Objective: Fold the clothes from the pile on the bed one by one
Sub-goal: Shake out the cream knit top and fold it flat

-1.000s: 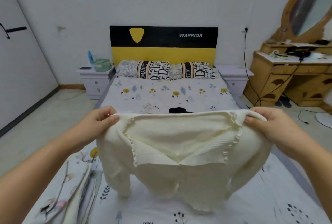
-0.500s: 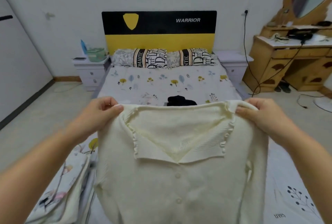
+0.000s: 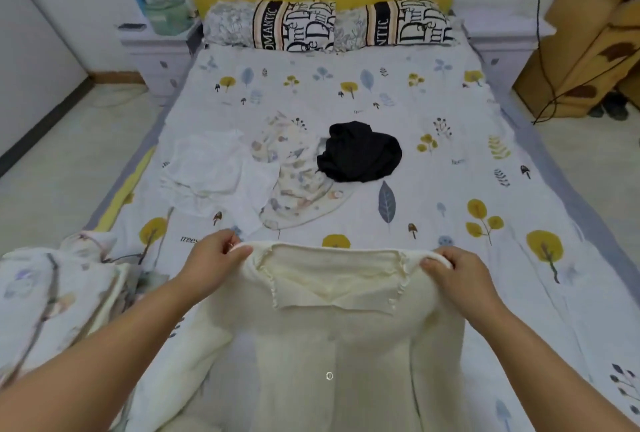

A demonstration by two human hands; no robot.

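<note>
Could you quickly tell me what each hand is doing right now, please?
Left hand: closed, pinching the left shoulder of the cream cardigan.
Right hand: closed, pinching the cardigan's right shoulder.

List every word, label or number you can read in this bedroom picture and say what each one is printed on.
"ROMANTIC", first letter partly cut: dark stripe of the left pillow.
"ANTIC", the rest hidden: dark stripe of the right pillow.
Large decorative letters on both pillows: cannot be made out as words.
"trees": bedsheet, just beyond the left hand.
Small word on the sheet's right side: too blurred to read.
Cream cardigan: no text visible.
</note>
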